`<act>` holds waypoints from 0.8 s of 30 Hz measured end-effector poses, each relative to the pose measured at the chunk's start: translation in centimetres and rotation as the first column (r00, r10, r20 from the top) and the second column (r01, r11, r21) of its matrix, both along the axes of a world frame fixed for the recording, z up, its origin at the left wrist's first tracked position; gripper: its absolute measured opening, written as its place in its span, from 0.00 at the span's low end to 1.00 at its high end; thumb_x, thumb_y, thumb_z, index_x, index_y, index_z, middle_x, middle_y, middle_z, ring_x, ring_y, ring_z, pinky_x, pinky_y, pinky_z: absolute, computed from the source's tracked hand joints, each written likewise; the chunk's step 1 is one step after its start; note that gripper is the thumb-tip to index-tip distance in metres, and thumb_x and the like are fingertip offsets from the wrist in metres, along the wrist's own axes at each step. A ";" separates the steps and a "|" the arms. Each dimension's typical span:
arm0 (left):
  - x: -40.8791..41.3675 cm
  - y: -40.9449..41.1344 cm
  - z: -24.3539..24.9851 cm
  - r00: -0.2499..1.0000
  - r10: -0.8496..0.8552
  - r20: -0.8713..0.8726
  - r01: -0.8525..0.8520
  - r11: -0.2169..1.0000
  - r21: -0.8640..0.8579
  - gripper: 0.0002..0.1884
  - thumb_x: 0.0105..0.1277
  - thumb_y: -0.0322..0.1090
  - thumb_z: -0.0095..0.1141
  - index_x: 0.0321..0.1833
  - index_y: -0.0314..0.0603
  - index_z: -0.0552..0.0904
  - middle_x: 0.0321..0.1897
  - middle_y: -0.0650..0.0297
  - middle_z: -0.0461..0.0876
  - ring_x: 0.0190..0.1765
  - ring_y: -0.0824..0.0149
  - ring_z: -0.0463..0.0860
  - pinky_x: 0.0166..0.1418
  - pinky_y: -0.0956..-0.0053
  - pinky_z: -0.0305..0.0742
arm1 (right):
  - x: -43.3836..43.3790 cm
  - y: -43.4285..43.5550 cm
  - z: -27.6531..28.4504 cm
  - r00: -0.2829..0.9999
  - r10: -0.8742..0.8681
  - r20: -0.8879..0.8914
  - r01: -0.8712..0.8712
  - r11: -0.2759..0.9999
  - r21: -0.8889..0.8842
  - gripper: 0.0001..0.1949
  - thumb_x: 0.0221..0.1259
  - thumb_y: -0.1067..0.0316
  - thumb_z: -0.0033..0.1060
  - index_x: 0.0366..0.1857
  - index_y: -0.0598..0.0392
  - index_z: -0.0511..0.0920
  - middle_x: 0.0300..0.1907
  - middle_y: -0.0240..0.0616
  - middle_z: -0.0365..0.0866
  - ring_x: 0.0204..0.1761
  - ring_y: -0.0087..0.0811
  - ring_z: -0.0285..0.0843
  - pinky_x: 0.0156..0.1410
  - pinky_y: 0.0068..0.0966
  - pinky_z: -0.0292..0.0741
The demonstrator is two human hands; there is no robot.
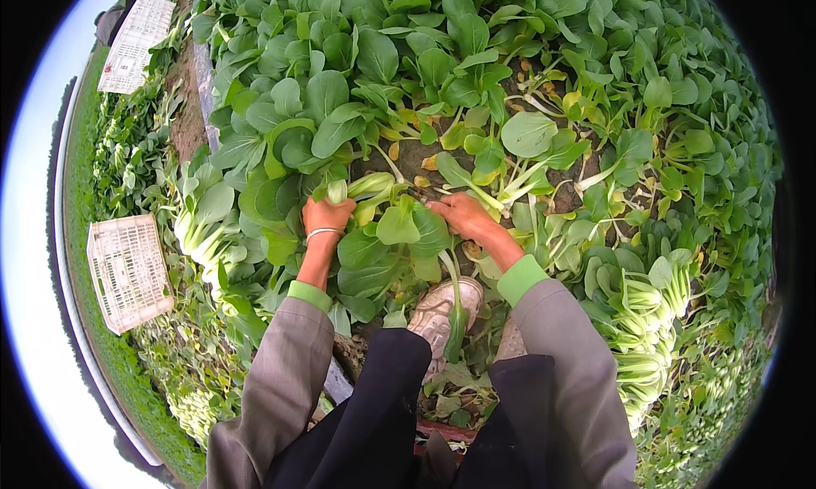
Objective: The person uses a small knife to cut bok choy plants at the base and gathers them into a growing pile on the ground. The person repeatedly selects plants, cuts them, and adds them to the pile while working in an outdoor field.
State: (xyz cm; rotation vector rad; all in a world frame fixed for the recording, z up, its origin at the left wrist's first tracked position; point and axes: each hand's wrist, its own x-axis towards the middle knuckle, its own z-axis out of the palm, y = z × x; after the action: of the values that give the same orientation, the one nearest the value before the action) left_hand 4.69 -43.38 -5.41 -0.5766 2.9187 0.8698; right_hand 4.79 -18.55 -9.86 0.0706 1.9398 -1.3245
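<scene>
My left hand [328, 216], with a pale band at the wrist, is closed around the stalks of a bok choy plant [337, 190]. Just right of that fist, pale green bok choy stalks [373, 186] lean low over the soil. My right hand [468, 216] is low among the leaves with curled fingers. A thin dark tool [417, 194] seems to project from it toward the left; most of it is hidden. Broad green leaves [408, 224] spread between my hands, above my light shoe [440, 317].
Cut bok choy lies in rows at the left [204, 240] and right [647, 336]. Standing bok choy [382, 55] fills the bed ahead. Pale plastic crates [131, 272] [136, 42] stand at left, a person [109, 24] beside the farther one. Yellowed leaves [574, 103] litter the soil.
</scene>
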 end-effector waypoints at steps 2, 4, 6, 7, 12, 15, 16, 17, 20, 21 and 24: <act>-0.1 -0.6 0.4 0.994 0.077 0.079 -0.082 0.995 0.056 0.14 0.40 0.41 0.61 0.18 0.34 0.82 0.13 0.55 0.79 0.22 0.61 0.81 0.34 0.68 0.76 | 0.0 -0.1 0.2 0.995 0.066 -0.070 -0.058 0.992 0.109 0.23 0.58 0.45 0.51 0.30 0.60 0.78 0.26 0.47 0.79 0.33 0.47 0.77 0.40 0.39 0.71; -0.2 -0.2 1.7 0.989 0.132 0.070 -0.147 0.946 0.290 0.11 0.44 0.35 0.63 0.23 0.31 0.81 0.14 0.62 0.77 0.19 0.70 0.76 0.28 0.75 0.73 | 0.7 0.2 1.0 0.984 0.013 -0.176 0.013 0.990 0.141 0.23 0.58 0.44 0.51 0.30 0.59 0.78 0.27 0.48 0.79 0.34 0.49 0.77 0.41 0.40 0.70; 0.2 1.2 2.7 0.972 0.229 -0.044 -0.147 0.749 0.647 0.10 0.49 0.24 0.61 0.35 0.29 0.79 0.20 0.66 0.77 0.19 0.74 0.73 0.24 0.79 0.68 | 1.6 1.5 0.9 0.957 -0.153 -0.248 0.178 0.980 0.084 0.22 0.58 0.45 0.54 0.29 0.59 0.76 0.22 0.43 0.76 0.29 0.41 0.76 0.37 0.36 0.71; 0.2 1.6 3.5 0.966 0.255 -0.046 -0.152 0.701 0.697 0.11 0.50 0.22 0.60 0.37 0.29 0.78 0.22 0.66 0.77 0.19 0.75 0.73 0.24 0.81 0.67 | 1.6 2.1 1.5 0.942 -0.246 -0.226 0.251 0.968 -0.008 0.22 0.57 0.46 0.55 0.28 0.59 0.75 0.21 0.40 0.75 0.27 0.37 0.75 0.36 0.34 0.70; 0.7 5.0 8.9 0.981 0.188 -0.053 -0.071 0.597 0.799 0.14 0.51 0.22 0.60 0.42 0.29 0.78 0.24 0.66 0.78 0.19 0.77 0.73 0.24 0.83 0.68 | 2.0 2.8 9.4 0.793 -0.606 -0.053 0.506 0.706 -0.496 0.14 0.55 0.59 0.65 0.33 0.58 0.74 0.20 0.24 0.67 0.18 0.13 0.61 0.21 0.14 0.58; 1.6 8.6 11.7 0.997 0.025 -0.076 0.046 0.599 0.800 0.14 0.53 0.21 0.58 0.44 0.31 0.78 0.25 0.66 0.78 0.21 0.78 0.74 0.24 0.85 0.69 | 2.5 3.2 14.4 0.791 -0.603 0.105 0.505 0.547 -0.667 0.14 0.51 0.65 0.69 0.37 0.58 0.75 0.23 0.25 0.72 0.17 0.11 0.62 0.18 0.09 0.57; 2.1 10.1 12.3 0.995 -0.045 -0.087 0.096 0.623 0.776 0.15 0.53 0.21 0.58 0.46 0.32 0.78 0.25 0.67 0.78 0.21 0.79 0.74 0.25 0.85 0.69 | 2.6 3.4 15.1 0.801 -0.581 0.140 0.495 0.513 -0.702 0.15 0.49 0.66 0.71 0.37 0.58 0.75 0.25 0.26 0.74 0.18 0.11 0.63 0.19 0.09 0.58; 2.5 11.4 12.6 0.989 -0.116 -0.095 0.148 0.644 0.750 0.16 0.53 0.20 0.57 0.47 0.33 0.78 0.26 0.67 0.78 0.22 0.79 0.75 0.25 0.85 0.70 | 2.8 3.9 15.0 0.778 -0.608 0.156 0.521 0.488 -0.700 0.16 0.49 0.67 0.70 0.39 0.59 0.75 0.25 0.27 0.75 0.18 0.11 0.63 0.18 0.09 0.58; 3.0 13.2 13.1 0.969 -0.233 -0.086 0.212 0.593 0.777 0.24 0.52 0.19 0.56 0.55 0.37 0.75 0.26 0.69 0.76 0.24 0.79 0.75 0.29 0.84 0.72 | 3.4 6.0 14.1 0.669 -0.723 0.172 0.605 0.394 -0.692 0.17 0.50 0.72 0.68 0.44 0.63 0.74 0.25 0.31 0.78 0.16 0.13 0.66 0.15 0.10 0.60; 3.1 13.7 13.6 0.963 -0.229 -0.140 0.255 0.622 0.740 0.25 0.52 0.19 0.56 0.56 0.38 0.75 0.26 0.69 0.76 0.26 0.80 0.76 0.30 0.85 0.72 | 3.7 6.8 14.0 0.652 -0.743 0.151 0.612 0.398 -0.683 0.17 0.50 0.73 0.67 0.44 0.63 0.74 0.25 0.31 0.78 0.16 0.13 0.66 0.14 0.09 0.59; 3.5 15.0 17.2 0.960 -0.233 -0.154 0.267 0.600 0.754 0.30 0.48 0.19 0.56 0.60 0.39 0.72 0.37 0.62 0.79 0.38 0.71 0.80 0.44 0.79 0.75 | 5.1 9.0 14.0 0.656 -0.747 0.109 0.625 0.455 -0.634 0.17 0.47 0.76 0.65 0.44 0.62 0.75 0.29 0.32 0.79 0.21 0.14 0.71 0.21 0.10 0.67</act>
State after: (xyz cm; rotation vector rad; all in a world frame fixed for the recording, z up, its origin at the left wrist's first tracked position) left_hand 8.21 -28.36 11.77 -0.0594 2.1908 1.9057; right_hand 9.92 -9.54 4.18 0.4746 1.5150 -2.5823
